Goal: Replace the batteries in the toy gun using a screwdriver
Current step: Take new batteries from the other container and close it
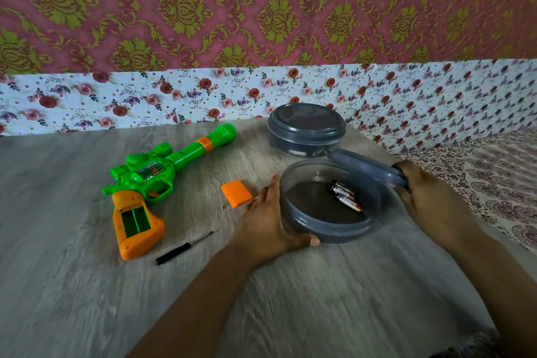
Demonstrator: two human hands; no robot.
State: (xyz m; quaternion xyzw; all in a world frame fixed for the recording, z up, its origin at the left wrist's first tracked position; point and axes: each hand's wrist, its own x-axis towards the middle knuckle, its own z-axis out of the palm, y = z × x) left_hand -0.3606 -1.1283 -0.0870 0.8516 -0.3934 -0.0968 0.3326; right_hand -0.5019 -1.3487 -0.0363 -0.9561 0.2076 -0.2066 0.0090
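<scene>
A green and orange toy gun [157,177] lies on the table at the left, its handle's battery bay open and empty. Its orange cover [236,194] lies beside it, with a black screwdriver [186,247] nearer me. A round grey container [328,229] in front of me holds two batteries [345,196]. My left hand [267,218] grips the container's left wall, thumb at the front rim. My right hand [427,192] holds the container's grey lid [369,167], tilted up over the far right rim.
A second grey container [306,131] with its lid on stands just behind the open one. A flowered cloth wall [203,96] runs along the table's back edge. Patterned bedding [499,183] lies past the table's right edge.
</scene>
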